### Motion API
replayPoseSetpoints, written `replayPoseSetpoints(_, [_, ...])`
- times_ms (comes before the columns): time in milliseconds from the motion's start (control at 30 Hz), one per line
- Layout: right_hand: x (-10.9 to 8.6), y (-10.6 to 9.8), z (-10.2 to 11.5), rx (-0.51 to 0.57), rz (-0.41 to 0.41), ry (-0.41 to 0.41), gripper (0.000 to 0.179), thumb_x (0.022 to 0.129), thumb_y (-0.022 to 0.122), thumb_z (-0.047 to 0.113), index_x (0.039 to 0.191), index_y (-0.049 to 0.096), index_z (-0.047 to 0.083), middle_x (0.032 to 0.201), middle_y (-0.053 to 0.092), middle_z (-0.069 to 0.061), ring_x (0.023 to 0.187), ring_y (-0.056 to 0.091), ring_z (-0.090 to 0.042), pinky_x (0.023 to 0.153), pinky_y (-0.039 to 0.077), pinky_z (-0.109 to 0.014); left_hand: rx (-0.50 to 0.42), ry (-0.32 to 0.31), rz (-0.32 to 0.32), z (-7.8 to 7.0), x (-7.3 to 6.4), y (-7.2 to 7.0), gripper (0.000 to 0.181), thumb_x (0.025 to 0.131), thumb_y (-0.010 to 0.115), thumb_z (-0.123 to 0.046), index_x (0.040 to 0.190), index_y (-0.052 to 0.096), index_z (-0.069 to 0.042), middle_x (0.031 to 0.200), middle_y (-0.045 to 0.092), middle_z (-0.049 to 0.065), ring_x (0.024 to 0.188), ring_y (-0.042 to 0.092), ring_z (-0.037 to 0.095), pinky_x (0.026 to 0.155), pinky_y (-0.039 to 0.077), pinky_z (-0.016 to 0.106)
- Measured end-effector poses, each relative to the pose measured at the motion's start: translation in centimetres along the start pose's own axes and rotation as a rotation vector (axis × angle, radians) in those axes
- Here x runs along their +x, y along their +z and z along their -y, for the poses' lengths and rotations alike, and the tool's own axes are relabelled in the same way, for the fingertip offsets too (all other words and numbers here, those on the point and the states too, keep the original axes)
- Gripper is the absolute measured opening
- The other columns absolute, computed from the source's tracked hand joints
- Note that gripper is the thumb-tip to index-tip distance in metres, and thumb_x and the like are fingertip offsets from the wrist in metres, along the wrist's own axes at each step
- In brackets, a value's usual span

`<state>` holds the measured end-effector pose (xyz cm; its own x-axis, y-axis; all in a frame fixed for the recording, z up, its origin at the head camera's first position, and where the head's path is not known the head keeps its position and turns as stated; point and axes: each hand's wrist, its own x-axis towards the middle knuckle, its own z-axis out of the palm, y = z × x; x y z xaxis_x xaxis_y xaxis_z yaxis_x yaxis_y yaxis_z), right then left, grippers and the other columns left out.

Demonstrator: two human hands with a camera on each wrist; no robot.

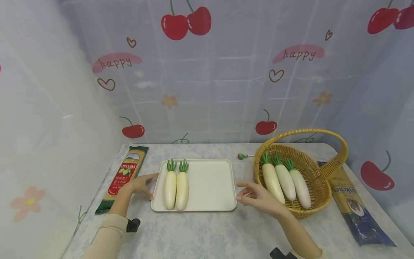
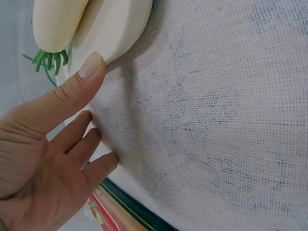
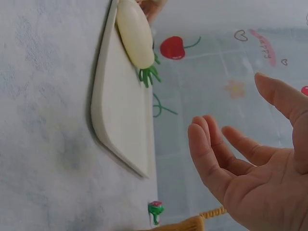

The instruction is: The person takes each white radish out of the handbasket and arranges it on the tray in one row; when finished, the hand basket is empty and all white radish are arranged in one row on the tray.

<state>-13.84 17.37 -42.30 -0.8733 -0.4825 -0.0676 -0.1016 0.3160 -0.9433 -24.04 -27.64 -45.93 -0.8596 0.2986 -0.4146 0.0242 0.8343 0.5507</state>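
Note:
A white rectangular tray (image 1: pixel 210 185) lies on the table with two white radishes (image 1: pixel 170 190) side by side on its left part, green tops toward the back. At the tray's left edge is my left hand (image 1: pixel 139 185), its thumb and fingers spread; in the left wrist view the thumb tip (image 2: pixel 94 65) is right at the tray's corner. My right hand (image 1: pixel 258 196) is by the tray's right edge, fingers loosely bent with nothing between them. The right wrist view shows that palm (image 3: pixel 260 187) and the tray (image 3: pixel 120 106) beyond it.
A wicker basket (image 1: pixel 318 180) with a tall handle stands at right, holding three white radishes (image 1: pixel 286 181). Behind it lies a gold and blue packet (image 1: pixel 355 212). An Olivoilà packet (image 1: pixel 126 176) lies at left. A small red-and-green item (image 1: pixel 241 156) sits near the basket.

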Motion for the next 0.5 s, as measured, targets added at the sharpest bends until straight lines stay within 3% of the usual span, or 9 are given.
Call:
replayPoseSetpoints(233, [-2.1, -2.4, 0.8, -0.047, -0.053, -0.009, 0.056, 0.092, 0.061, 0.023, 0.135, 0.041, -0.005, 0.105, 0.060, -0.017, 0.092, 0.063, -0.027, 0.077, 0.055, -0.032, -0.005, -0.001, -0.004, -0.1, -0.1, 0.0, 0.106, 0.059, 0.089, -0.014, 0.146, 0.030, -0.002, 0.144, 0.029, 0.034, 0.133, 0.026, 0.049, 0.105, 0.030, 0.059])
replayPoseSetpoints(500, [-3.5, -5.0, 1.2, -0.051, -0.104, -0.029, 0.057, 0.093, 0.060, 0.018, 0.136, 0.036, -0.009, 0.109, 0.059, -0.023, 0.092, 0.065, -0.024, 0.076, 0.056, -0.036, -0.001, -0.005, -0.004, -0.2, -0.2, 0.0, 0.106, 0.060, 0.089, -0.014, 0.146, 0.030, -0.002, 0.144, 0.029, 0.034, 0.133, 0.025, 0.049, 0.105, 0.030, 0.058])
